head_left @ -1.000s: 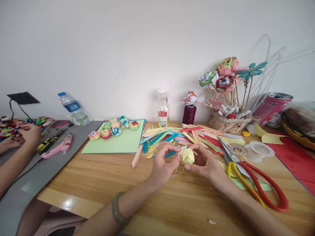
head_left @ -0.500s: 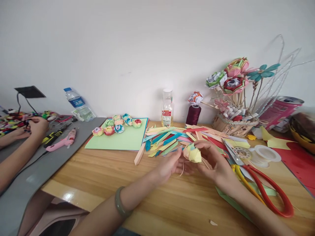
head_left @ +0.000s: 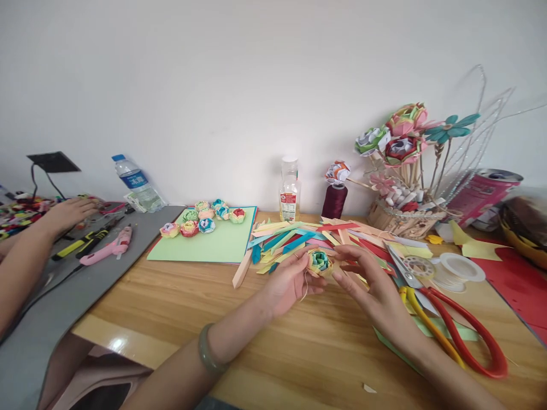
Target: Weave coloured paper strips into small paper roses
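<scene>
A small paper flower (head_left: 319, 262), yellow and peach outside with a blue-green centre, faces up over the table. My left hand (head_left: 290, 283) grips it from the left, and a thin thread hangs below. On the flower's right side is my right hand (head_left: 371, 285), its fingers spread and curved; the thumb tip is close to the petals, and contact is hard to make out. Behind both hands lies a heap of coloured paper strips (head_left: 294, 239). Large scissors with red and yellow handles (head_left: 470, 330) rest beside my right forearm.
Several finished paper flowers (head_left: 207, 225) sit on a green sheet (head_left: 205, 248). A bottle (head_left: 290, 193), a purple thread spool (head_left: 334, 199) and a basket of flowers (head_left: 405, 221) line the wall. At left, a co-worker's hand (head_left: 70, 213) is near a pink glue gun (head_left: 106, 248).
The flower has turned from side-on to show its centre and shifted slightly left. My right fingers have loosened from around it. The co-worker's hand at left has moved right.
</scene>
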The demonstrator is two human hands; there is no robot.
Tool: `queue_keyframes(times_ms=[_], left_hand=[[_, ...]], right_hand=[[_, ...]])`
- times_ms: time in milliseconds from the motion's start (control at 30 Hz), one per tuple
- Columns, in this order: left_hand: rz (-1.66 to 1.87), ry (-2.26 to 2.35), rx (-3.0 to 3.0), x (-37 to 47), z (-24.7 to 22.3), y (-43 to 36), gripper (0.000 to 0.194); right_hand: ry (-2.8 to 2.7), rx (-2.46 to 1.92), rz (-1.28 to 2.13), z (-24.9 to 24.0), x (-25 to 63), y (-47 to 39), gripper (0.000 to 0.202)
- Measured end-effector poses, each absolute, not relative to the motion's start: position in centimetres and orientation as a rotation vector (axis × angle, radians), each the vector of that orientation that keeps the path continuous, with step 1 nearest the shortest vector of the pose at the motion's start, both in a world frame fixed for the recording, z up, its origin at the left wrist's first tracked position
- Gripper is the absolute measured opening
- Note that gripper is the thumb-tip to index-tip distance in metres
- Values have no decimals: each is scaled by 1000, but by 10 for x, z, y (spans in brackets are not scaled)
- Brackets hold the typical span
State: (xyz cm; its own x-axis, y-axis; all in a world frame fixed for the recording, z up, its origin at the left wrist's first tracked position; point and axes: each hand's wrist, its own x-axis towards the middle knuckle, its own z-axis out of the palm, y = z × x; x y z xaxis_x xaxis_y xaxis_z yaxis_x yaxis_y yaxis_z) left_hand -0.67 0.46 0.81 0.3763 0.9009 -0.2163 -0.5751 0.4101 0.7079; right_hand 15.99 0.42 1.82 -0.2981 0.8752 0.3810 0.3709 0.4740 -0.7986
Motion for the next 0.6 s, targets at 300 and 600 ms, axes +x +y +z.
queue_keyframes(times_ms=[300,600], left_hand=[[893,580,622,-5,5,5,37],[939,646,596,-5,1,5,23]], right_hand=[[-2009,-978,702,12,162,10,32],[-1953,-976,811,11,161,8,26]])
